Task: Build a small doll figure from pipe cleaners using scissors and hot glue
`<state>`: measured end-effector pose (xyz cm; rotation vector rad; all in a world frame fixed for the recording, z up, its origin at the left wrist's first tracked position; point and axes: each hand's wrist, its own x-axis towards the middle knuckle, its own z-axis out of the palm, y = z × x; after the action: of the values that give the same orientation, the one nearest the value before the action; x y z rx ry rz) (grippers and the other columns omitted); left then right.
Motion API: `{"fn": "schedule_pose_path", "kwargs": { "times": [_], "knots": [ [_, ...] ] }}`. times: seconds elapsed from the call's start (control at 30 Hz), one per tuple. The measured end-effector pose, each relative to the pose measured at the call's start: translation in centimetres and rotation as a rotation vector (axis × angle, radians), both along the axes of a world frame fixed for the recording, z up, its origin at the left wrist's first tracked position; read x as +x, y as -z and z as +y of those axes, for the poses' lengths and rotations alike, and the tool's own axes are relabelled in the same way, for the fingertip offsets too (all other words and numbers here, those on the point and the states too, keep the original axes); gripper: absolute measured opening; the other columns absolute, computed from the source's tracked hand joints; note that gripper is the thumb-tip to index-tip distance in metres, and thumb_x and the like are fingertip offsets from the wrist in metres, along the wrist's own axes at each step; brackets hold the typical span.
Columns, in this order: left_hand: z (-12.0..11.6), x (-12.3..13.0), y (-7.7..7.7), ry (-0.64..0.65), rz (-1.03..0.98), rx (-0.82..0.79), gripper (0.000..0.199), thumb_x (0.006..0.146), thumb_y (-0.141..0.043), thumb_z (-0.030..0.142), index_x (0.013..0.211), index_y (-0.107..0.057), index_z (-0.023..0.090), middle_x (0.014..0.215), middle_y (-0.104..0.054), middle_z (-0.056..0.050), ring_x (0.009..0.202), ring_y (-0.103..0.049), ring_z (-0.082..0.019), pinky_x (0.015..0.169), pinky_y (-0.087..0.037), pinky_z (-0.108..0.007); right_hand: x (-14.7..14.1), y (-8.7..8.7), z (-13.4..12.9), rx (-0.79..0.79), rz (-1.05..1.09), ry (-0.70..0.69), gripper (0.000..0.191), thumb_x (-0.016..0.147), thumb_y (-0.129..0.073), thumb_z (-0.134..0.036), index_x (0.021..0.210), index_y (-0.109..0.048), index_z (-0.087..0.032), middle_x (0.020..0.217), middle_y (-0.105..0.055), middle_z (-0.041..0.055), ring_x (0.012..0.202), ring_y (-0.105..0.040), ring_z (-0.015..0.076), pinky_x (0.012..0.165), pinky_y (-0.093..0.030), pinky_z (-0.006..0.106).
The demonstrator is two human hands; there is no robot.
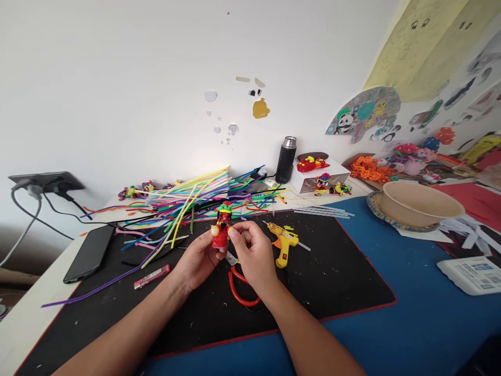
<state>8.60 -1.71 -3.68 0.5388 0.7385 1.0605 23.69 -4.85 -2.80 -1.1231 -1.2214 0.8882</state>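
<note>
A small red figure [221,239] with a green and red top, black parts and yellow bits is held upright above the black mat. My left hand [201,258] grips its left side and base from below. On its right side, the thumb and fingers of my right hand [252,250] pinch the figure near a yellow part. Red-handled scissors [239,298] lie on the mat under my hands, partly hidden by my right hand. Just right of my right hand is a yellow glue gun [285,244] on the mat.
Colourful pipe cleaners [195,193] are heaped along the wall. A phone [89,253] and a pink cutter [152,277] lie left. Behind stand a black flask [286,161] and a white box [319,175]. A beige bowl [420,206] sits right, near glue sticks [324,211].
</note>
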Motion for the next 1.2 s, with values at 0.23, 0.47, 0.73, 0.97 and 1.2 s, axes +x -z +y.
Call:
{"fn": "schedule_pose_path", "kwargs": {
  "times": [0.23,0.47,0.73,0.97,1.2],
  "knots": [
    [0.1,-0.1,0.2,0.022,-0.028,0.014,0.041,0.060,-0.104,0.036,0.075,-0.074,0.012,0.067,-0.070,-0.001,0.056,-0.061,-0.009,0.051,-0.052,-0.017,0.1,0.1,0.0,-0.002,0.009,-0.019,0.026,0.098,-0.066,-0.045,0.099,-0.068,-0.020,0.055,-0.051,-0.0079,0.049,-0.047,0.0123,0.050,-0.034,0.025],
    [0.1,-0.2,0.3,0.020,-0.031,0.000,0.041,0.062,-0.104,0.036,0.077,-0.075,0.012,0.068,-0.071,-0.001,0.056,-0.062,-0.010,0.051,-0.051,-0.017,0.0,0.1,0.0,-0.010,0.044,-0.034,0.025,0.098,-0.067,-0.045,0.099,-0.068,-0.020,0.055,-0.050,-0.0083,0.049,-0.047,0.0122,0.049,-0.033,0.025],
    [0.2,-0.2,0.1,0.031,-0.028,0.066,0.040,0.065,-0.102,0.038,0.085,-0.078,0.013,0.076,-0.073,-0.003,0.059,-0.058,-0.010,0.052,-0.049,-0.018,0.1,0.5,0.4,-0.068,0.296,-0.124,0.036,0.098,-0.067,-0.058,0.101,-0.065,-0.022,0.054,-0.045,-0.0104,0.042,-0.035,0.0091,0.042,-0.027,0.023],
    [0.0,-0.2,0.3,0.091,-0.022,0.067,0.039,0.067,-0.101,0.040,0.085,-0.079,0.014,0.079,-0.074,-0.004,0.059,-0.058,-0.009,0.055,-0.048,-0.019,0.3,0.3,1.3,-0.141,0.506,-0.167,0.049,0.086,-0.077,-0.068,0.093,-0.062,-0.021,0.049,-0.039,-0.0129,0.036,-0.031,0.0065,0.035,-0.022,0.021],
    [-0.4,-0.2,-0.4,0.153,-0.058,0.087,0.044,0.064,-0.102,0.043,0.087,-0.081,0.012,0.076,-0.073,-0.004,0.059,-0.057,-0.009,0.056,-0.048,-0.020,0.6,-0.1,1.9,-0.226,0.667,-0.183,0.055,0.078,-0.081,-0.068,0.095,-0.068,-0.017,0.048,-0.038,-0.0134,0.035,-0.023,0.0040,0.037,-0.012,0.021]
  ]
}}
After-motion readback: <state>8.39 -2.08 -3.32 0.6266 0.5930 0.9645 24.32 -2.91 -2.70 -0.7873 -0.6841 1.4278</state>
